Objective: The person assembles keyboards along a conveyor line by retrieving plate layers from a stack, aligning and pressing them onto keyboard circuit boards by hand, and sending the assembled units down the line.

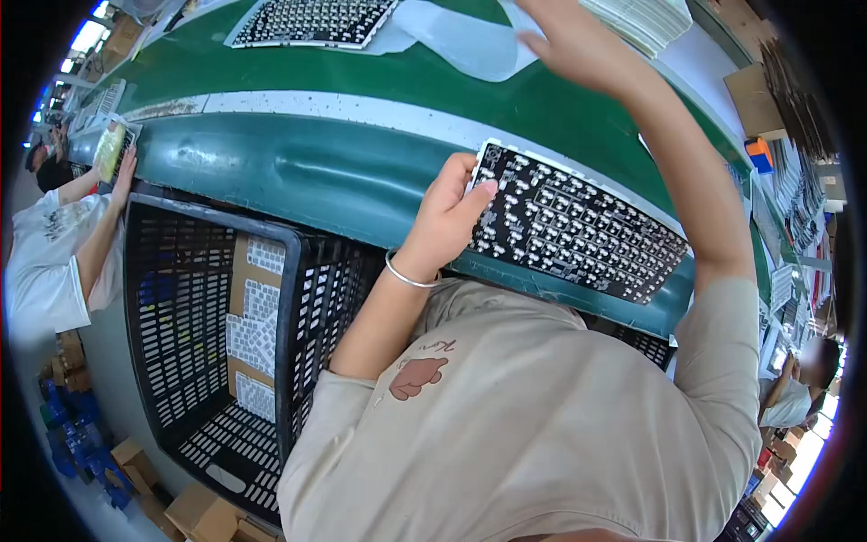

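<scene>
My left hand (453, 217), with a bangle at the wrist, grips the left end of a black keyboard panel (578, 226) that has rows of small white parts and a white edge. The panel is tilted over the near edge of the green bench. My right hand (564, 41) is raised over the bench, partly cut off by the top of the view and slightly blurred; a thumb stands apart from the rest. Close to it lies a translucent sheet (465, 41). A second black panel (312, 23) rests on the bench at the upper left.
A black crate (293, 244) with cardboard and pale key sheets inside stands at left, below the bench edge (316, 172). A stack of white sheets (646, 23) is at the upper right. Co-workers are at far left (54, 253) and far right (795, 397).
</scene>
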`<state>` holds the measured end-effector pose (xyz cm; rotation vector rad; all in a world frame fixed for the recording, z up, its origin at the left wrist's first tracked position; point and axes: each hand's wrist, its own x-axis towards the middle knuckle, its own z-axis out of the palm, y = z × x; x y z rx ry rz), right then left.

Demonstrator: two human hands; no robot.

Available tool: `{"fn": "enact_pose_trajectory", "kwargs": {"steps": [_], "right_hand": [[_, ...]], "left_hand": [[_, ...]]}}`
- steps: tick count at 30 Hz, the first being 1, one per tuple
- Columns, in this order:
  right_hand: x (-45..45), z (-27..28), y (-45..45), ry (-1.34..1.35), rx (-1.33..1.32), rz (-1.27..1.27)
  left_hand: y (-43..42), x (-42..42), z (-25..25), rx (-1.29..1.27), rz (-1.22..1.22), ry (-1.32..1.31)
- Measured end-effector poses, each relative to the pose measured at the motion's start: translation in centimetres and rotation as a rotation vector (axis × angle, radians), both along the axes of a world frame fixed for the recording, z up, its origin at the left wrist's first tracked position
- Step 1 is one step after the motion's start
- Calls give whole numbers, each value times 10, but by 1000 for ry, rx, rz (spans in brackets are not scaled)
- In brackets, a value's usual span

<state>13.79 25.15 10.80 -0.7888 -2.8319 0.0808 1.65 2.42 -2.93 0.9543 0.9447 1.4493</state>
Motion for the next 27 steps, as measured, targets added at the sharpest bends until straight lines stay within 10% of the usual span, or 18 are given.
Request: {"fn": "enact_pose_trajectory", "kwargs": {"steps": [5, 16, 19, 23, 27], "right_hand": [[-49, 4, 133, 34, -484, -107], [34, -37, 94, -458, -170, -148], [79, -25, 71, 81, -692, -302], [172, -18, 72, 562, -466, -435], [273, -31, 48, 252, -274, -504]], "left_hand": [[-11, -10, 12, -25, -99, -136], [-26, -64, 31, 18, 181, -210], [-6, -75, 39, 60, 268, -127], [46, -87, 52, 64, 419, -86], [119, -111, 64, -6, 273, -43]]}}
